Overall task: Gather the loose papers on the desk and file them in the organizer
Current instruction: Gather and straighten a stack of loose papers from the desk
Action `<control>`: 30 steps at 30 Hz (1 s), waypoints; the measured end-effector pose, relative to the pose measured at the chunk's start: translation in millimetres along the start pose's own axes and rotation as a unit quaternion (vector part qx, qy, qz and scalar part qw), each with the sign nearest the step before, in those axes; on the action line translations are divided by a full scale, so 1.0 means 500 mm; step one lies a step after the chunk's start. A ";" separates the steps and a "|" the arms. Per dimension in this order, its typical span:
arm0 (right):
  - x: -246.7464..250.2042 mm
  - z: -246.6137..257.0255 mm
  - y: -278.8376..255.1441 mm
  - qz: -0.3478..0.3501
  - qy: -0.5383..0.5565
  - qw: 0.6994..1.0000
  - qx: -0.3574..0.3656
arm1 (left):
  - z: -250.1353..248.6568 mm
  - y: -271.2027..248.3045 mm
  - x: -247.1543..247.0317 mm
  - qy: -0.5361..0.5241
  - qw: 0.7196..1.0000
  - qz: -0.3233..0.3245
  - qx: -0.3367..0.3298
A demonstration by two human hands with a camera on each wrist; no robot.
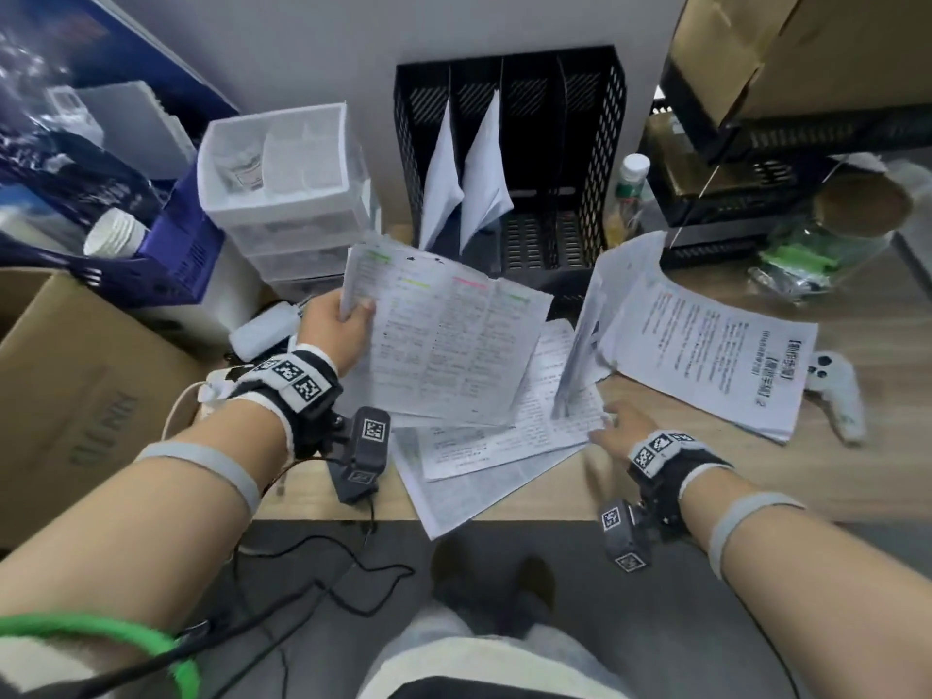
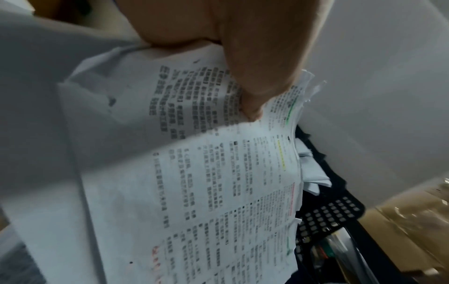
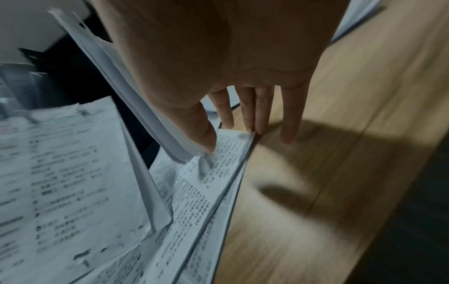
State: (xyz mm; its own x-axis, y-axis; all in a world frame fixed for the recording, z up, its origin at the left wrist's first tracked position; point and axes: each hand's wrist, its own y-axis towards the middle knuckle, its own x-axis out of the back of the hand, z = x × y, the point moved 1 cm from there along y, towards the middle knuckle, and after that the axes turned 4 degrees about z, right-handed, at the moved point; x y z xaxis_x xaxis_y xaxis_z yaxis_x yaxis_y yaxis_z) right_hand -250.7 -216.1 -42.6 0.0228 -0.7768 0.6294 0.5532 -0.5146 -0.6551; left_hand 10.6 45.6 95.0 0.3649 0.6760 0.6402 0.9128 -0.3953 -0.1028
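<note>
My left hand (image 1: pixel 348 320) grips a sheaf of printed papers (image 1: pixel 444 345) with coloured highlights, held tilted above the desk in front of the black mesh organizer (image 1: pixel 509 158). In the left wrist view the thumb of my left hand (image 2: pixel 250 86) presses on the top sheet of the sheaf (image 2: pixel 218 182). Two of the organizer's slots hold white sheets (image 1: pixel 464 179). My right hand (image 1: pixel 613 431) reaches with straight fingers (image 3: pixel 262 119) to the right edge of a pile of papers (image 3: pixel 206 192) lying on the desk. A bent-up sheet (image 1: pixel 580 345) rises beside its thumb. Another stack (image 1: pixel 706 355) lies to the right.
A white drawer unit (image 1: pixel 282 184) stands left of the organizer and a cardboard box (image 1: pixel 75 385) sits at the far left. At the right are a bottle (image 1: pixel 630 189), a black rack (image 1: pixel 756 143), a plastic bag (image 1: pixel 807 259) and a white controller (image 1: pixel 837 391). The wooden desk (image 1: pixel 555 496) ends near me.
</note>
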 end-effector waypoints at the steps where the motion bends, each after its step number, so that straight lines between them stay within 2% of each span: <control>1: -0.006 -0.005 0.003 -0.007 0.003 1.000 -0.014 | 0.012 0.000 -0.001 -0.004 1.000 -0.005 0.004; 4: -0.011 -0.011 0.024 -0.027 0.012 0.999 -0.029 | 0.044 0.008 -0.005 -0.035 0.999 -0.007 0.029; 8: -0.010 -0.001 0.037 -0.010 0.059 0.997 -0.048 | 0.076 0.021 -0.001 -0.070 0.996 -0.016 0.056; 13: -0.028 0.028 0.025 -0.029 0.100 0.992 -0.070 | 0.119 0.034 0.009 -0.090 0.992 -0.005 0.091; 16: -0.039 0.043 0.015 -0.036 0.160 0.983 -0.080 | 0.155 0.051 0.014 -0.101 0.990 0.017 0.097; 19: -0.034 0.066 -0.007 -0.056 0.144 0.986 -0.056 | 0.155 0.061 0.008 -0.105 0.989 0.059 0.089; 23: 0.023 0.129 -0.036 -0.131 0.105 0.986 0.002 | 0.091 0.069 -0.009 0.008 0.985 0.158 -0.067; 25: 0.071 0.178 -0.056 -0.181 0.045 0.982 0.041 | 0.056 0.083 -0.007 0.032 0.972 0.185 -0.144; 27: 0.122 0.229 -0.080 -0.240 -0.060 0.965 0.083 | 0.017 0.096 -0.002 0.043 0.955 0.201 -0.214; 30: 0.176 0.284 -0.117 -0.281 -0.133 0.940 0.142 | -0.059 0.102 0.005 0.070 0.918 0.231 -0.314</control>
State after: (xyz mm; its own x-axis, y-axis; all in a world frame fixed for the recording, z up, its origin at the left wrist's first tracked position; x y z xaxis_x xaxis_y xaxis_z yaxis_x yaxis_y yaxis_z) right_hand -162.8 -202.5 110.5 -0.1533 -0.2727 0.9498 0.7393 -0.6694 -0.0729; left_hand 52.5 9.1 113.9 0.6191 0.2757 0.7353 0.3640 -0.9304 0.0424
